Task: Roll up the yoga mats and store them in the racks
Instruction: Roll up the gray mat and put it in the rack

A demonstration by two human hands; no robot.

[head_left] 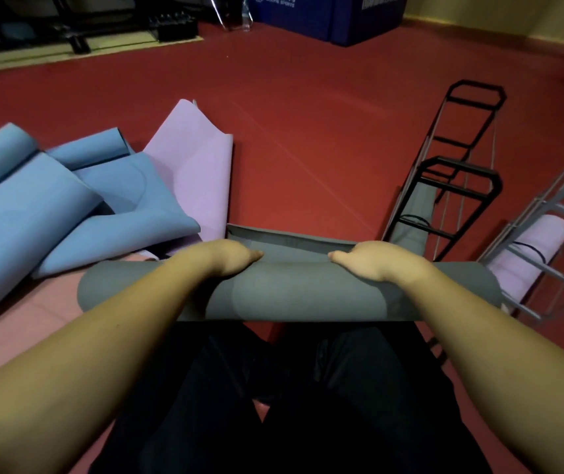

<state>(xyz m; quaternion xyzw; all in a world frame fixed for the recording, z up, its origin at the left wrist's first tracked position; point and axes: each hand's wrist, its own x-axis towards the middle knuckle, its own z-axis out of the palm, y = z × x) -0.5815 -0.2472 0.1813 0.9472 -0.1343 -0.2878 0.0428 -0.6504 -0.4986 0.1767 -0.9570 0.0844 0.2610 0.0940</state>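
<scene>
A grey yoga mat lies rolled into a thick tube across my lap, with a short unrolled flap beyond it on the floor. My left hand and my right hand both grip the top of the roll, fingers curled over its far side and hidden. To the right, a black rack holds a rolled grey mat. A grey rack holds a rolled pink mat tied with a black band.
Loose blue mats and a lilac mat lie heaped on the red floor at left, with a pink mat spread under them. Blue padded blocks and dark equipment stand at the far wall.
</scene>
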